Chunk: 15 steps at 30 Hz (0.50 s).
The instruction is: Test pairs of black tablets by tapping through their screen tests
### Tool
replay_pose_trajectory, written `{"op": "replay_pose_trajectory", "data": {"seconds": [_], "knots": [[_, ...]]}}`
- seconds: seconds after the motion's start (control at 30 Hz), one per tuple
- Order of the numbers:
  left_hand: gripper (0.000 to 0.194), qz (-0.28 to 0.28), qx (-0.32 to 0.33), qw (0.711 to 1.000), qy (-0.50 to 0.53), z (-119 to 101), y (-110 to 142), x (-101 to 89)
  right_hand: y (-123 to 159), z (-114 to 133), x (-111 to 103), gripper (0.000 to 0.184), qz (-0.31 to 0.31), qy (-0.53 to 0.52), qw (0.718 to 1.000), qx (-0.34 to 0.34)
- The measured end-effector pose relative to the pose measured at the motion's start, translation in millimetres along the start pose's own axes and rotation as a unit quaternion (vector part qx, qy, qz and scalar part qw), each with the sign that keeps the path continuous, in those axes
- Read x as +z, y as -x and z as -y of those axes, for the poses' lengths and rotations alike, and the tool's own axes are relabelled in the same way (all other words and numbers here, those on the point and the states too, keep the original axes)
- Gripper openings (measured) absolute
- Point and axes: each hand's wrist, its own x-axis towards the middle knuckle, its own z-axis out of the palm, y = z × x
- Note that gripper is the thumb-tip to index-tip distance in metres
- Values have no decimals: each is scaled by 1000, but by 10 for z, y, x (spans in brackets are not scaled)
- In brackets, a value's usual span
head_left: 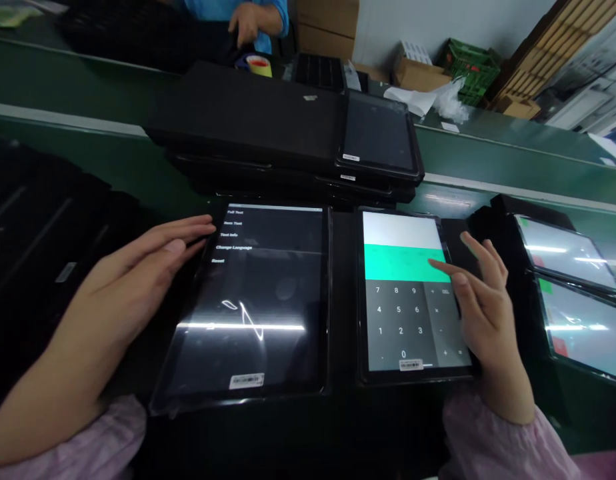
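The index finger (441, 268) of the right hand (488, 307) reached over the green band on the right tablet (401, 317); whether it touched the glass could not be told. Its other fingers were spread and raised, pinching nothing. The left hand (133, 273) lay with its fingers straight and close together, tips just beside or against the upper left edge of the left tablet (268, 287), gripping nothing. Both tablets lay face up, side by side, between the hands.

The right tablet had got as far as a keypad, with the digits laid out below the band; no entry could be read above them. The left tablet had got as far as a list, from "Full Test" down to "Reset", and no line looked picked, so those items seemed yet to be run.

Farther out, a third tablet (378, 133) lay on a black stack (253, 110) behind, its screen dark and, it seemed, its checks not begun. To the right, two lit tablets (583, 327) showed pale screens with green and red patches; whether they were finished could not be told. A dark pile (28, 227) stood at the left. Across the bench, a co-worker's hand (247, 25) was near a roll of tape (259, 65).
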Motion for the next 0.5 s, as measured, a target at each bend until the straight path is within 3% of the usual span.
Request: {"op": "replay_pose_trajectory", "data": {"seconds": [0.13, 0.33, 0.5], "knots": [[38, 3, -2, 1000, -2, -1, -22, -17, 27, -4, -25, 46, -60, 12, 997, 43], [25, -12, 8, 1000, 0, -27, 6, -1, 5, -16, -15, 39, 31, -6, 999, -29], [22, -7, 2, 1000, 8, -6, 19, 4, -6, -29, -6, 40, -42, 14, 999, 5]]}}
